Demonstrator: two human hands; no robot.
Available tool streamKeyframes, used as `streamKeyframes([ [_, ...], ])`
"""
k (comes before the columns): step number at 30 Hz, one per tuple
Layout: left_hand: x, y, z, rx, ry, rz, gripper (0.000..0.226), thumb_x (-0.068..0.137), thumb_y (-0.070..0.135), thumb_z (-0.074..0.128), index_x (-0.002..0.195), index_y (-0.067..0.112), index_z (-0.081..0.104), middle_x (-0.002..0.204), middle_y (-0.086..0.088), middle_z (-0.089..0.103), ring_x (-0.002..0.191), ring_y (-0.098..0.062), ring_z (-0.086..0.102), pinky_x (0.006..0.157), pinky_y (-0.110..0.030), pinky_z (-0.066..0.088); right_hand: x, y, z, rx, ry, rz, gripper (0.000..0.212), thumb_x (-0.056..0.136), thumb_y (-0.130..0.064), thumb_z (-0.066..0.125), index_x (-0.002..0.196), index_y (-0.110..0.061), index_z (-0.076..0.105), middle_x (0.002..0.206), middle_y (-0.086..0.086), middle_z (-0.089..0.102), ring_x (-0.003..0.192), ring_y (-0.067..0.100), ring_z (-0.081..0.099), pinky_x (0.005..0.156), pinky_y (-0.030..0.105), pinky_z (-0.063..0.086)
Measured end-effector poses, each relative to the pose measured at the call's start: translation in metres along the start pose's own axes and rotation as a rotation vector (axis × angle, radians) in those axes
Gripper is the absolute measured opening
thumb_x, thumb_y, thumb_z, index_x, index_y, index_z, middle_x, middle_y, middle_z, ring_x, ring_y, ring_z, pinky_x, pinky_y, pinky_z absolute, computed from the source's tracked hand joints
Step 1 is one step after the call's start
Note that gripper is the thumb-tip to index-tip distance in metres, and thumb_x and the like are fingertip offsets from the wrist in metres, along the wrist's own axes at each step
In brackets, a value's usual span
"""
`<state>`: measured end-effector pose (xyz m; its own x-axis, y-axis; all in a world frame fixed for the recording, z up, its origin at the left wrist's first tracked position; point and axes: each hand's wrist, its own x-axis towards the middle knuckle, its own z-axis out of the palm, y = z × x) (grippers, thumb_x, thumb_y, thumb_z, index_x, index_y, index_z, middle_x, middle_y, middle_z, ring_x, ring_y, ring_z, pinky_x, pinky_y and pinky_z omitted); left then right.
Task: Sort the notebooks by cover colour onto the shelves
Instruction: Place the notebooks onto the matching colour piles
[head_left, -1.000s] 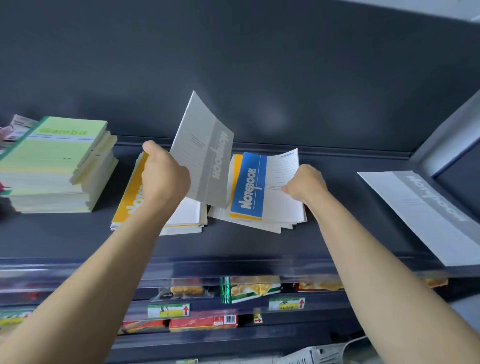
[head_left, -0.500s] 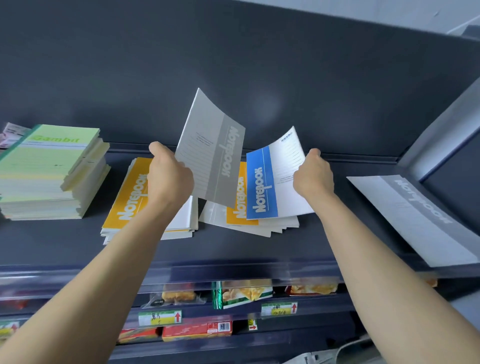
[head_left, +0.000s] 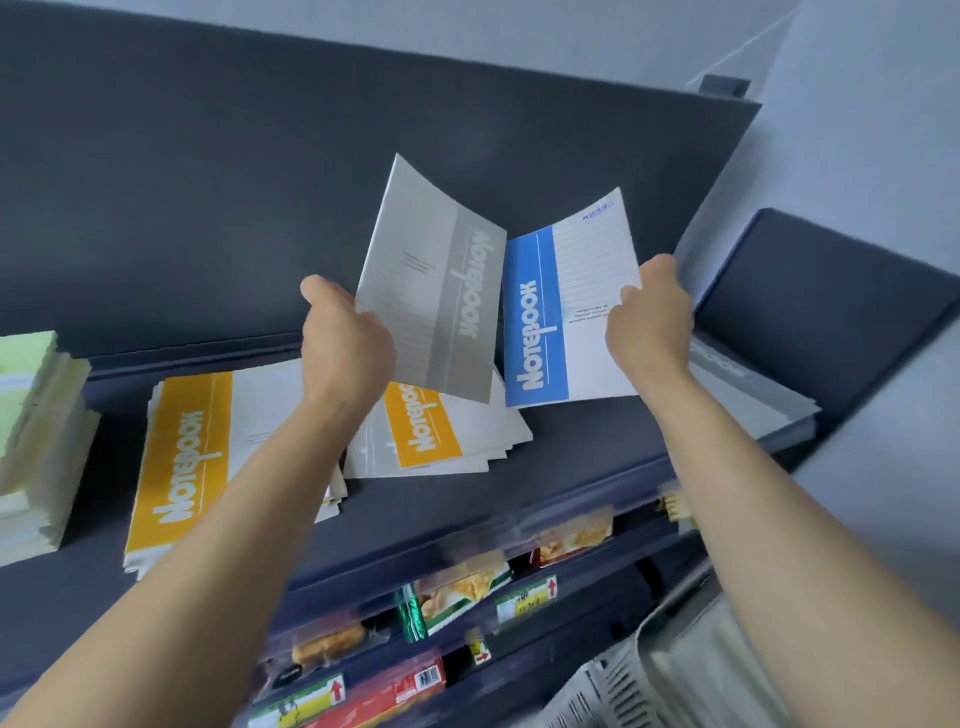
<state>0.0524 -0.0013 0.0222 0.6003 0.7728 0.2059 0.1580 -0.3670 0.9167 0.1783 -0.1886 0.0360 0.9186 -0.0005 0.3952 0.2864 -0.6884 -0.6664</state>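
The person is holding two thin notebooks above the dark blue shelf (head_left: 545, 488). The left hand (head_left: 345, 332) is pinching the edge of the grey-covered paper notebook (head_left: 436, 280), and the right hand (head_left: 649, 317) is pinching the blue-and-white paper notebook (head_left: 550, 322), fingers curled round each cover. I'd say grey is heading for the pile of grey notebooks (head_left: 748, 395) just behind the right forearm. Crossing arms looks awkward, so setting blue on bare shelf first, apart from the orange-topped stacks (head_left: 182, 457), seems wiser.

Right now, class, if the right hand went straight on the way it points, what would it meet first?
Probably the dark back panel, which stands behind the blue notebook that the right hand grips. Depth is unclear.
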Motion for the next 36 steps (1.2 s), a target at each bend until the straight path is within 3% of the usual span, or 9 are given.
streamKeyframes([
  [2, -0.002, 0.008, 0.000, -0.018, -0.059, 0.059, 0.013, 0.087, -0.001, 0.032, 0.096, 0.008, 0.029, 0.073, 0.002, 0.037, 0.060, -0.015, 0.037, 0.050, -0.031, 0.031, -0.014, 0.001, -0.018, 0.026, 0.062, 0.048, 0.006, 0.098, -0.005, 0.038, 0.097, -0.010, 0.036, 0.097, 0.002, 0.049, 0.085, 0.021, 0.053, 0.062, 0.031, 0.045],
  [6, -0.020, 0.028, 0.006, -0.093, -0.205, 0.165, 0.013, 0.088, 0.000, 0.033, 0.096, 0.009, 0.029, 0.074, 0.004, 0.035, 0.060, -0.012, 0.034, 0.049, -0.028, 0.029, -0.049, 0.017, -0.066, 0.023, 0.227, 0.204, 0.007, 0.098, -0.005, 0.034, 0.098, -0.009, 0.039, 0.086, -0.003, 0.047, 0.069, 0.011, 0.047, 0.051, 0.025, 0.035],
  [11, -0.074, 0.051, 0.041, -0.184, -0.461, 0.229, 0.014, 0.089, 0.000, 0.035, 0.098, 0.010, 0.031, 0.076, 0.004, 0.037, 0.062, -0.011, 0.037, 0.050, -0.028, 0.031, -0.111, 0.064, -0.143, -0.035, 0.452, 0.413, 0.011, 0.096, -0.004, 0.036, 0.103, -0.009, 0.042, 0.078, -0.004, 0.044, 0.064, 0.010, 0.042, 0.045, 0.018, 0.029],
  [14, -0.127, 0.071, 0.065, -0.226, -0.635, 0.284, 0.013, 0.090, -0.001, 0.036, 0.098, 0.009, 0.031, 0.076, 0.004, 0.037, 0.063, -0.010, 0.036, 0.050, -0.026, 0.032, -0.156, 0.091, -0.197, -0.113, 0.577, 0.496, 0.018, 0.098, -0.006, 0.038, 0.114, -0.004, 0.046, 0.090, 0.001, 0.051, 0.076, 0.017, 0.048, 0.063, 0.024, 0.034],
  [17, -0.187, 0.098, 0.088, -0.272, -0.765, 0.362, 0.011, 0.093, 0.000, 0.037, 0.097, 0.008, 0.031, 0.075, 0.004, 0.037, 0.062, -0.007, 0.037, 0.046, -0.013, 0.034, -0.202, 0.115, -0.256, -0.191, 0.700, 0.574, 0.020, 0.098, -0.005, 0.038, 0.117, -0.001, 0.045, 0.095, 0.007, 0.050, 0.083, 0.021, 0.046, 0.066, 0.026, 0.032],
  [21, -0.280, 0.125, 0.115, -0.277, -0.885, 0.412, 0.013, 0.093, 0.002, 0.041, 0.099, 0.010, 0.032, 0.076, 0.003, 0.040, 0.066, -0.015, 0.041, 0.064, -0.025, 0.031, -0.268, 0.150, -0.334, -0.283, 0.845, 0.672, 0.022, 0.097, -0.005, 0.039, 0.118, -0.001, 0.045, 0.105, 0.013, 0.058, 0.096, 0.031, 0.054, 0.069, 0.028, 0.032],
  [23, -0.329, 0.134, 0.126, -0.274, -0.936, 0.439, 0.015, 0.093, 0.001, 0.042, 0.098, 0.009, 0.030, 0.075, 0.002, 0.039, 0.063, -0.012, 0.039, 0.059, -0.021, 0.026, -0.300, 0.167, -0.372, -0.321, 0.924, 0.706, 0.023, 0.098, -0.006, 0.039, 0.119, -0.001, 0.044, 0.112, 0.018, 0.060, 0.101, 0.034, 0.055, 0.070, 0.029, 0.033],
  [26, -0.403, 0.150, 0.138, -0.282, -1.011, 0.424, 0.014, 0.094, 0.000, 0.040, 0.099, 0.010, 0.030, 0.073, 0.005, 0.036, 0.060, -0.006, 0.036, 0.058, -0.027, 0.029, -0.347, 0.191, -0.433, -0.357, 1.030, 0.749, 0.024, 0.098, -0.005, 0.037, 0.121, 0.000, 0.041, 0.116, 0.021, 0.059, 0.103, 0.035, 0.056, 0.071, 0.029, 0.034],
  [36, -0.568, 0.178, 0.173, -0.250, -1.161, 0.345, 0.013, 0.095, -0.002, 0.036, 0.098, 0.008, 0.028, 0.076, 0.003, 0.035, 0.063, -0.005, 0.036, 0.051, -0.019, 0.030, -0.419, 0.258, -0.563, -0.461, 1.077, 0.794, 0.024, 0.097, -0.002, 0.037, 0.121, 0.001, 0.039, 0.114, 0.020, 0.058, 0.100, 0.032, 0.055, 0.069, 0.029, 0.032],
])
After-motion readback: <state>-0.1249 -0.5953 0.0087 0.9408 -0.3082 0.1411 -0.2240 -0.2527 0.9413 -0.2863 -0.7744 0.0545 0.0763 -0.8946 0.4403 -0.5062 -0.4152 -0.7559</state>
